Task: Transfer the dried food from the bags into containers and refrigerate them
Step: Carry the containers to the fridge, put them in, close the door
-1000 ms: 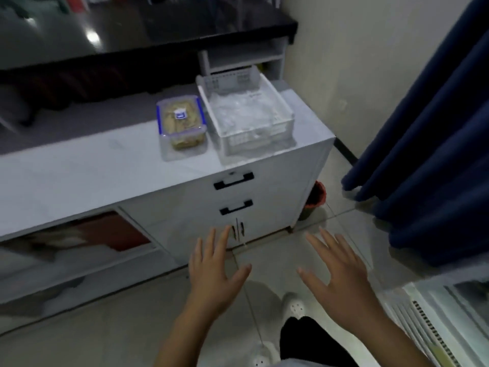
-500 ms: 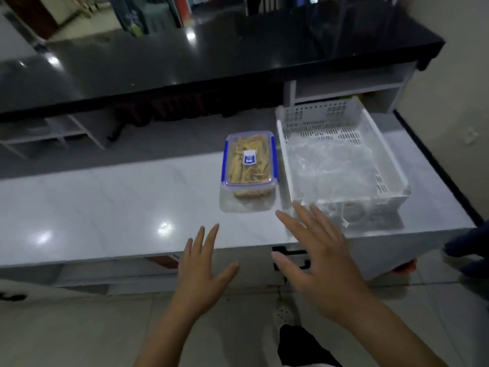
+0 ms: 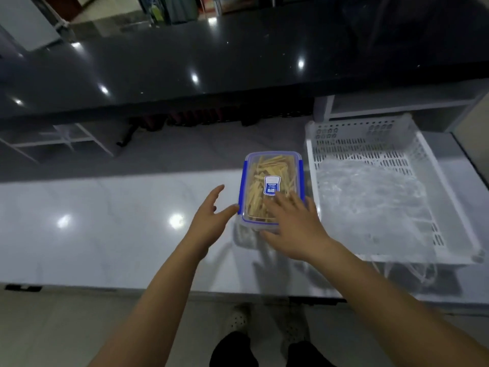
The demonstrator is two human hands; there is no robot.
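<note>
A clear plastic container (image 3: 270, 178) with blue side clips and a lid sticker stands on the white marble counter (image 3: 105, 223); pale yellow dried food strips fill it. My left hand (image 3: 209, 223) reaches toward its near left corner, fingers straight, thumb tip at the blue clip. My right hand (image 3: 293, 226) lies over the near end of the lid with fingers spread and straight. Neither hand grips the container.
A white perforated basket (image 3: 434, 165) holding crumpled clear plastic bags (image 3: 370, 197) sits right of the container. A glossy black upper counter (image 3: 211, 56) runs across the back, with open white shelves beneath. The counter's front edge is close to my legs.
I have stepped up to the counter. Both hands moved forward from below the counter edge to the container; the right hand now covers the lid's near end.
</note>
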